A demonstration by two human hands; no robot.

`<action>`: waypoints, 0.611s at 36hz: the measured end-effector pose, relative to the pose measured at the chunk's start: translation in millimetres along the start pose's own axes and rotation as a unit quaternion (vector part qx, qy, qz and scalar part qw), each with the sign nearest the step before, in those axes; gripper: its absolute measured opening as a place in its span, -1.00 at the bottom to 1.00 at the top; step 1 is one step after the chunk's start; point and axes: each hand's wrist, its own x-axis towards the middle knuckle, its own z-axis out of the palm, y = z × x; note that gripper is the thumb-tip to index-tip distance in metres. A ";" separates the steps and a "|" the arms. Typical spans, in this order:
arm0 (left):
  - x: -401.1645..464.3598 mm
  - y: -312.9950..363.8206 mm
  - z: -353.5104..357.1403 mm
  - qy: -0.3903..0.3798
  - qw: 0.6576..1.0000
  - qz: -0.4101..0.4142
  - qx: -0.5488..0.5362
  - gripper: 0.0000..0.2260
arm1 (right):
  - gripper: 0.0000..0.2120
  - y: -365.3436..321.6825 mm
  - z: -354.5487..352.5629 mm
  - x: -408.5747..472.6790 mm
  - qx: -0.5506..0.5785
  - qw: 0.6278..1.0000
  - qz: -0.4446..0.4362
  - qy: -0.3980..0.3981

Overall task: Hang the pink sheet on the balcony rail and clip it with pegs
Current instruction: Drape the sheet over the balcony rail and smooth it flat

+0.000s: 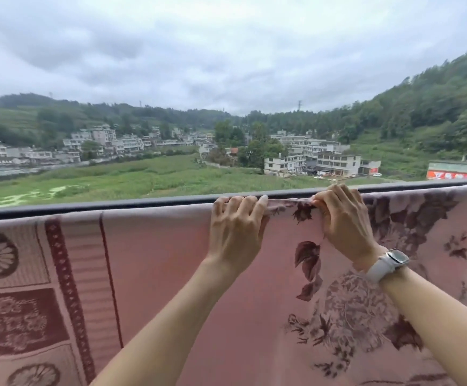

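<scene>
A: What fills most of the view?

B: A pink woven sheet with dark maroon flowers and leaves (pixel 171 274), draped over a dark grey metal balcony rail (pixel 115 203). It hangs down the near side of the rail from the left edge of the view to the right. Toward the left it carries a bordered panel of flower squares; toward the right, a large bloom with leaves.

A: And the rail itself?

B: It runs across the whole view, its top showing as a bare strip above the cloth's fold line.

A: Where are the hands?

B: Both are at the rail's top edge, right of the middle and near each other. The left hand (pixel 236 232) has its fingers curled over the top, closed on the sheet where it folds over the rail. The right hand (pixel 343 218) is bunched, pinching a gather of the sheet at the same edge.

A: Anything smaller?

B: A white-strapped wristwatch (pixel 388 264) on the right wrist.
</scene>
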 end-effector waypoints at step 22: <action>29.8 42.7 34.5 -0.007 0.999 0.033 0.031 -0.66 | -0.90 108.5 -34.3 -9.9 0.063 0.981 0.176 -0.047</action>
